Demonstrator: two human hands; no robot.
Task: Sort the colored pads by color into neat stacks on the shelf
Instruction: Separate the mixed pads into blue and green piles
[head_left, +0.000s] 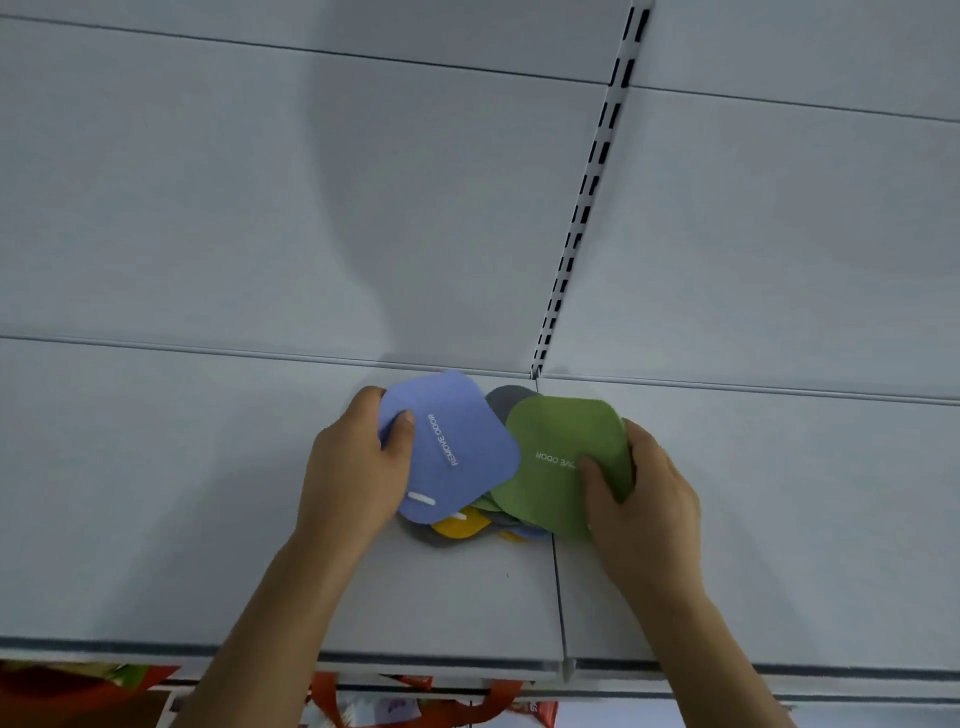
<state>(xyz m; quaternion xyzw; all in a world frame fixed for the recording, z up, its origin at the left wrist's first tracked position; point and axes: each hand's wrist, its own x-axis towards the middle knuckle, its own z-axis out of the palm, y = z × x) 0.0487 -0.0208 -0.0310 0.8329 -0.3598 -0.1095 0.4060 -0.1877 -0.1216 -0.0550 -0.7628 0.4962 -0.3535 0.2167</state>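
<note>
Two pads are lifted above a small mixed pile (467, 530) on the white shelf (208, 493): one blue pad (457, 467), pinched at its edge by the left hand (353, 467), and one green pad (561, 457), gripped thumb-on-top by the right hand (639, 499). In the pile, one yellow pad (460, 527) shows clearly, along with grey, blue and green edges too overlapped to count. One grey pad (506, 400) peeks out behind.

Blue pad (457, 447), green pad (563, 457)
</note>
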